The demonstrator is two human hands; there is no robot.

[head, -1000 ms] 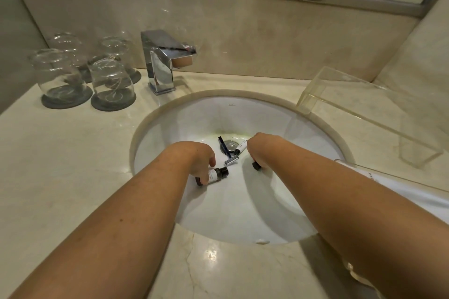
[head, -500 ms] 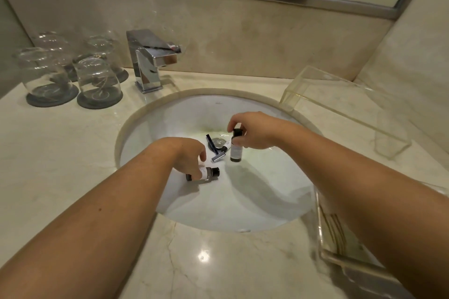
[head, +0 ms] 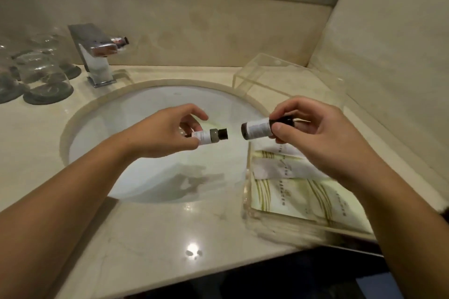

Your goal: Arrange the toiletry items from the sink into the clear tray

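My left hand (head: 165, 132) holds a small dark bottle with a white label and black cap (head: 211, 136) sideways above the white sink (head: 126, 114). My right hand (head: 313, 133) pinches a second small dark labelled bottle (head: 257, 128) by its cap end, over the sink's right rim. The two bottles point at each other, a short gap apart. Below my right hand lies a clear tray (head: 246, 201) holding white and green paper packets (head: 291, 192). My hands hide the bottom of the sink.
A chrome tap (head: 97, 56) stands behind the sink. Upturned glasses on dark coasters (head: 46, 80) sit at the left. A second clear acrylic box (head: 272, 75) stands at the back right near the wall. The counter's front edge runs below.
Both hands have risen out of the sink, each with a bottle. The right hand moved right toward the tray and its bottle turned sideways. The view shifted right, showing the tray.
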